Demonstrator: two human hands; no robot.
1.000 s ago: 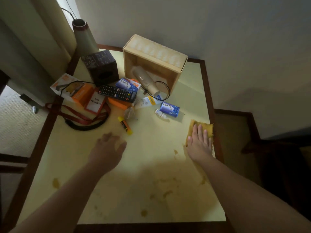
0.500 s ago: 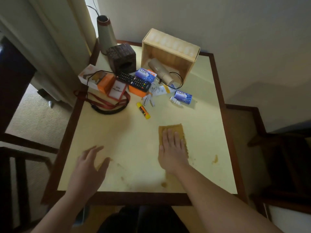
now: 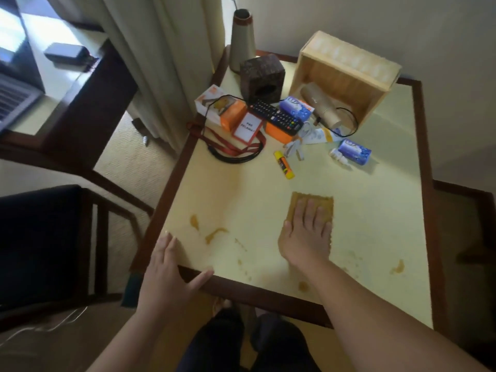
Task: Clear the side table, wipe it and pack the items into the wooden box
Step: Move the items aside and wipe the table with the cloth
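My right hand (image 3: 306,234) presses flat on a yellow-brown cloth (image 3: 312,205) in the middle of the side table (image 3: 375,210). My left hand (image 3: 167,269) rests with straight fingers on the table's near left corner. Brown stains (image 3: 214,233) mark the pale top near the front. The wooden box (image 3: 346,68) lies on its side at the back, a beige cylinder (image 3: 319,106) with a cord partly inside it. In front of it lie a remote (image 3: 275,116), blue soap boxes (image 3: 354,151), a glue stick (image 3: 284,165), an orange box (image 3: 230,114) and a lanyard badge (image 3: 247,127).
A dark cube speaker (image 3: 261,76) and a tall cone-shaped vase (image 3: 241,41) stand at the back left corner. Curtains (image 3: 166,49) hang left of the table. A dark chair (image 3: 40,237) is at the left and a desk with a laptop (image 3: 16,95) beyond.
My right hand has slid the cloth from the right edge toward the table's middle. My left hand has drawn back from the middle to the near left corner. The camera has pulled back.
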